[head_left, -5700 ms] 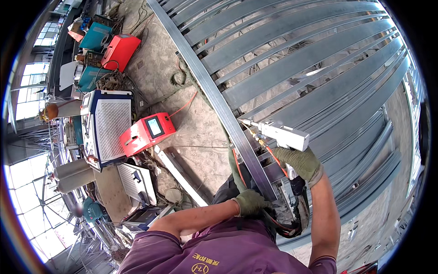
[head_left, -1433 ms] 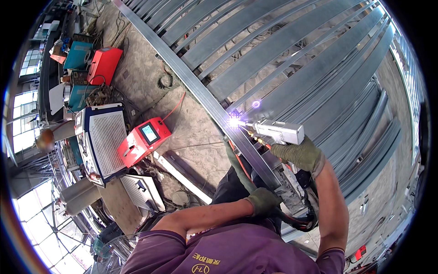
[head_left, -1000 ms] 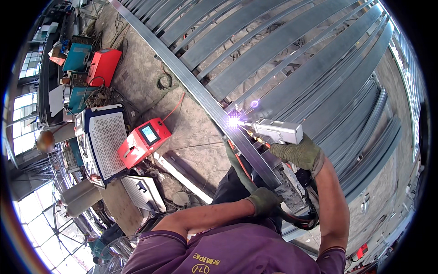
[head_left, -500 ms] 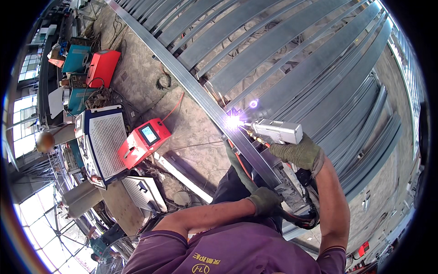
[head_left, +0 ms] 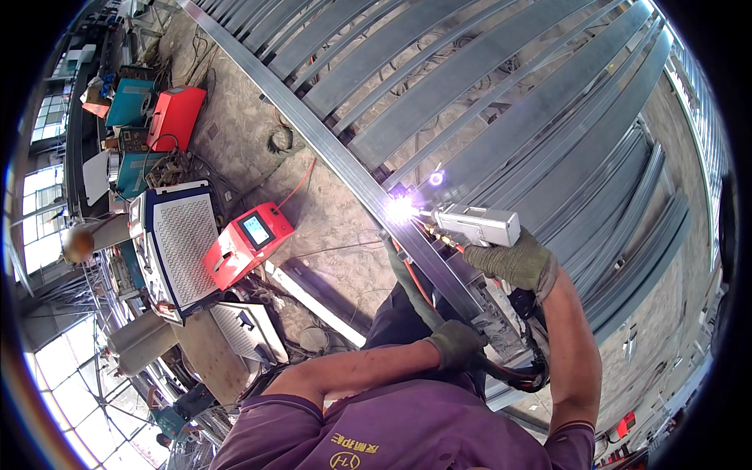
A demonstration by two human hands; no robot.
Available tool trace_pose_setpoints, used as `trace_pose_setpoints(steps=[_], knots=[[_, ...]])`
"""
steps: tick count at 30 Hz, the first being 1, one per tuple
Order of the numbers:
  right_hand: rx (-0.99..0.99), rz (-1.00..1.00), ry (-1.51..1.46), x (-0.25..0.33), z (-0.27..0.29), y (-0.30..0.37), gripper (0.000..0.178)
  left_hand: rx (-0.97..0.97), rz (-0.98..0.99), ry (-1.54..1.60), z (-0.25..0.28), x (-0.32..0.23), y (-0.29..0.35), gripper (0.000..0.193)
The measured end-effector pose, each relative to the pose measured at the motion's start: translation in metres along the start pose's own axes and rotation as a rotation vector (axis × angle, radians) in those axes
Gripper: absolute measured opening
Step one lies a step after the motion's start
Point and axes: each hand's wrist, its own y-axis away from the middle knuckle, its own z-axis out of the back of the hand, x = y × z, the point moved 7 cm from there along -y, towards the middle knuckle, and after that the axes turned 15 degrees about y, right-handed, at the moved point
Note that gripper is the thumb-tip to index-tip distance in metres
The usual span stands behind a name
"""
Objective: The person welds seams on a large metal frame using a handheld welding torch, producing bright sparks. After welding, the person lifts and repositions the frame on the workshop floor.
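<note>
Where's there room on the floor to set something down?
Mostly bare floor lies between the red screen box, the long rail and the white beam. It's crowded farther left, around the cabinet, and by the right hand, torch and bright spark.

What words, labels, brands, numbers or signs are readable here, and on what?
Purple shirt: yellow characters and a round emblem; I won't copy them out.
Screen on red machine: too small to read.
Silvery torch in the right hand: any marking is too small to read.
</note>
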Motion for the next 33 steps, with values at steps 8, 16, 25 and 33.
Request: trace_pose_setpoints(steps=[8,16,25,33], knots=[[0.038,-0.045,-0.059,-0.003,-0.003,0.001,0.062,0.016,0.006,0.009,0.002,-0.004,0.002,0.037],[0.071,-0.139,-0.015,-0.001,0.0,0.005,0.064,0.04,0.032,0.005,0.006,-0.01,0.003,0.035],[0.075,-0.15,0.049,0.004,0.002,0.01,0.067,0.041,0.019,-0.012,-0.001,-0.007,0.001,0.036],[0.066,-0.121,0.04,0.003,0.001,0.011,0.06,0.064,0.031,-0.026,-0.008,-0.003,-0.003,0.039]])
